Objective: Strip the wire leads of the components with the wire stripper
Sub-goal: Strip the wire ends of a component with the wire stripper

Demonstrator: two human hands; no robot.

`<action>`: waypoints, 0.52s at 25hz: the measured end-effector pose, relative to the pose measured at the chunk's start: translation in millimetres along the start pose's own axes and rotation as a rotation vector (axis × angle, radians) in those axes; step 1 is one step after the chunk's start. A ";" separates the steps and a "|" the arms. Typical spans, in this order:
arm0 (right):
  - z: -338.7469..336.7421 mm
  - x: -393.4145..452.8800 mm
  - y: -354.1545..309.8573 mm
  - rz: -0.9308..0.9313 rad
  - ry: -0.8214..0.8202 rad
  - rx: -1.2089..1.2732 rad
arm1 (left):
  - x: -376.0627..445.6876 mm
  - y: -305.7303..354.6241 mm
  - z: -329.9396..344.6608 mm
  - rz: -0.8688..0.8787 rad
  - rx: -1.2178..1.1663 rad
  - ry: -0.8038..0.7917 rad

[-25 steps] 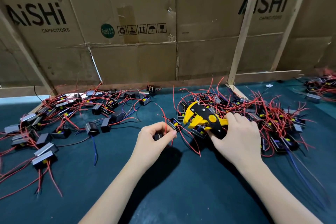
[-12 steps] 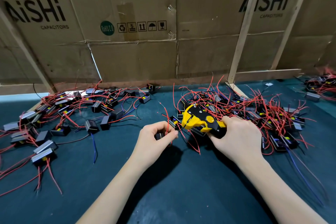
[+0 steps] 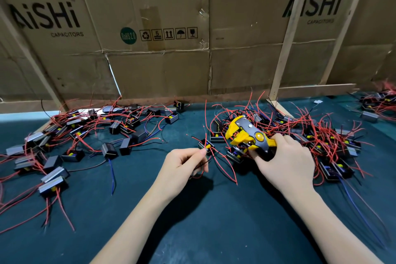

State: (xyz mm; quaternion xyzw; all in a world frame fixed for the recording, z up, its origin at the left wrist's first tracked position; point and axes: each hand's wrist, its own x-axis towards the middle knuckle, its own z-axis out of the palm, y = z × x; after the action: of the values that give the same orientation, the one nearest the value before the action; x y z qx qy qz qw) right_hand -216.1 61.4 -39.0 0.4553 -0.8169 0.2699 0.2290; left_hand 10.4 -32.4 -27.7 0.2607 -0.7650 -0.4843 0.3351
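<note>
Right now your left hand (image 3: 183, 165) pinches a thin wire (image 3: 202, 164) between thumb and forefinger, just in front of a small black component (image 3: 206, 146) lying on the dark green worktop (image 3: 214, 221); whether that wire belongs to this component you cannot tell from here. Your right hand (image 3: 285, 163) is wrapped around the handles of the yellow and black wire stripper (image 3: 246, 135), whose head points left toward the component, a little apart from the pinched wire, with its jaws looking parted.

The leads will likely handle as light, limp strands: they bend wherever you push them and will not hold a line unaided. Take hold close to the free end, leaving only a short tip beyond your fingertips, so the tip stays straight enough to feed into the stripper. The component body is small and probably light, so it may drag along if you pull; steady it or keep tension short. Squeeze the tool gently, since thin strands under the red sleeve could nick or snap.

Unworked parts appear heaped in the tangled pile (image 3: 321, 135) at right, near the tool, while another spread of components (image 3: 75, 135) lies at left, below the cardboard wall (image 3: 160, 66).
</note>
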 end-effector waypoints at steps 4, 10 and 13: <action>0.6 -0.1 0.9 -0.044 0.015 -0.043 | -1.4 -0.6 -3.4 -0.029 0.100 -0.140; -1.2 -1.3 -3.4 -0.127 -0.035 -0.055 | -2.4 -0.8 -9.7 -0.018 0.261 -0.207; -2.2 -1.4 -2.9 -0.132 -0.049 -0.072 | -2.5 -0.5 -13.3 -0.004 0.270 -0.220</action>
State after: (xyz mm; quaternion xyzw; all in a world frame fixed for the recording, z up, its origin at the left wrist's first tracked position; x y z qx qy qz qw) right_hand -212.6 62.4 -37.5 0.5060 -0.7996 0.2136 0.2426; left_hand 22.2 -38.4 -24.7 0.2505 -0.8546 -0.4034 0.2102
